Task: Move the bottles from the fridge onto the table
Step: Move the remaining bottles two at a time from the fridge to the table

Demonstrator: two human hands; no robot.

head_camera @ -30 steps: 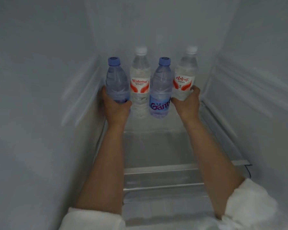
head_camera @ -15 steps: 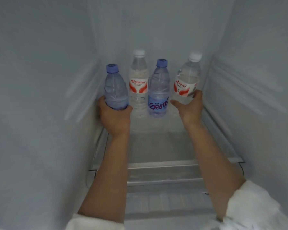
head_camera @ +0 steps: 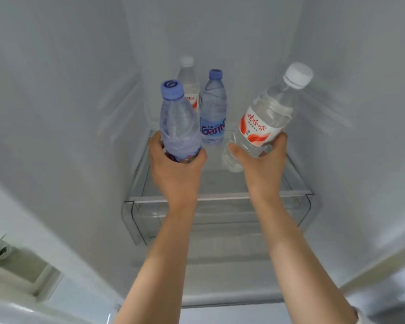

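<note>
Bare forearms, white sleeve (head_camera: 362, 318) edge at right elbow, two hands

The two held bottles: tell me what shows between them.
In the head view, the blue-capped Ganten bottle stands on the glass shelf farther back, between them.

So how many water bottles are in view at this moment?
4. A blue-capped bottle in the left hand; a white-capped bottle tilted in the right hand; a blue-capped one and a white-capped one standing at the shelf's back. None seems hidden.
</note>
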